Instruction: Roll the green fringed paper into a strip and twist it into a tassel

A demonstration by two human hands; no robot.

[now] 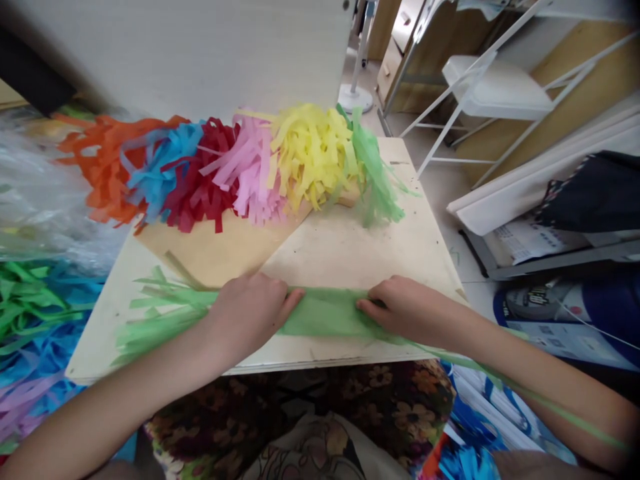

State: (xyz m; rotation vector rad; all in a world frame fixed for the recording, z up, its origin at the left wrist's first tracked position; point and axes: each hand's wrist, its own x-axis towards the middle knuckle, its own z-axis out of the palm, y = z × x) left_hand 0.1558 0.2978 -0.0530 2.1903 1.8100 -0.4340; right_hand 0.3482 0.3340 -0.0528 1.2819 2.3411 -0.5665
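A green tissue paper strip (325, 313) with fringed ends lies across the near part of a pale wooden board (350, 247). My left hand (247, 313) presses on its left part with fingers curled, pinching the paper. My right hand (405, 310) pinches the strip's right part, fingers closed on it. The fringe spreads out to the left of my left hand and trails off right under my right forearm.
A row of paper tassels, orange (105, 163), blue (160, 163), dark red (200, 180), pink (253, 170), yellow (310, 150) and green (377, 173), lies across the board's far side. Loose fringe piles (30, 320) sit left. A white folding chair (495, 87) stands far right.
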